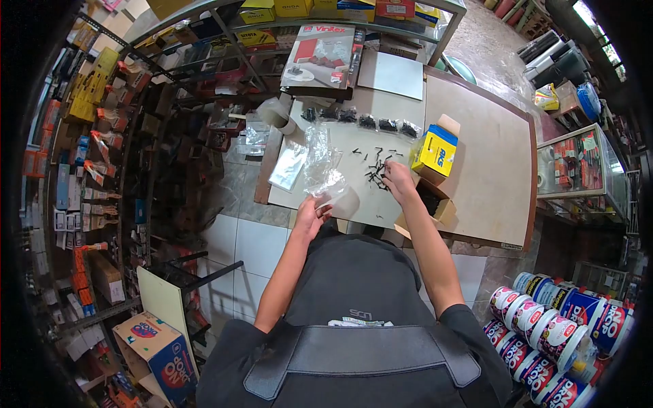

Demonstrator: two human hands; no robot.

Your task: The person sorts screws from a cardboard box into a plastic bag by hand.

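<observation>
1. Right hand [398,180] fingers are pinched together on the loose black screws [376,170] mid-desk [476,163].
2. Left hand [309,216] fingers are clamped on a clear little bag [330,187] at the near edge.
3. Imo, hold that bag mouth wide and grab small pinches.
4. Yellow box [434,153] sits just right; filled bags [360,119] line the far side.

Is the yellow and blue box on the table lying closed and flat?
No, the yellow and blue box stands with its top flap open, beside the right hand.
</observation>
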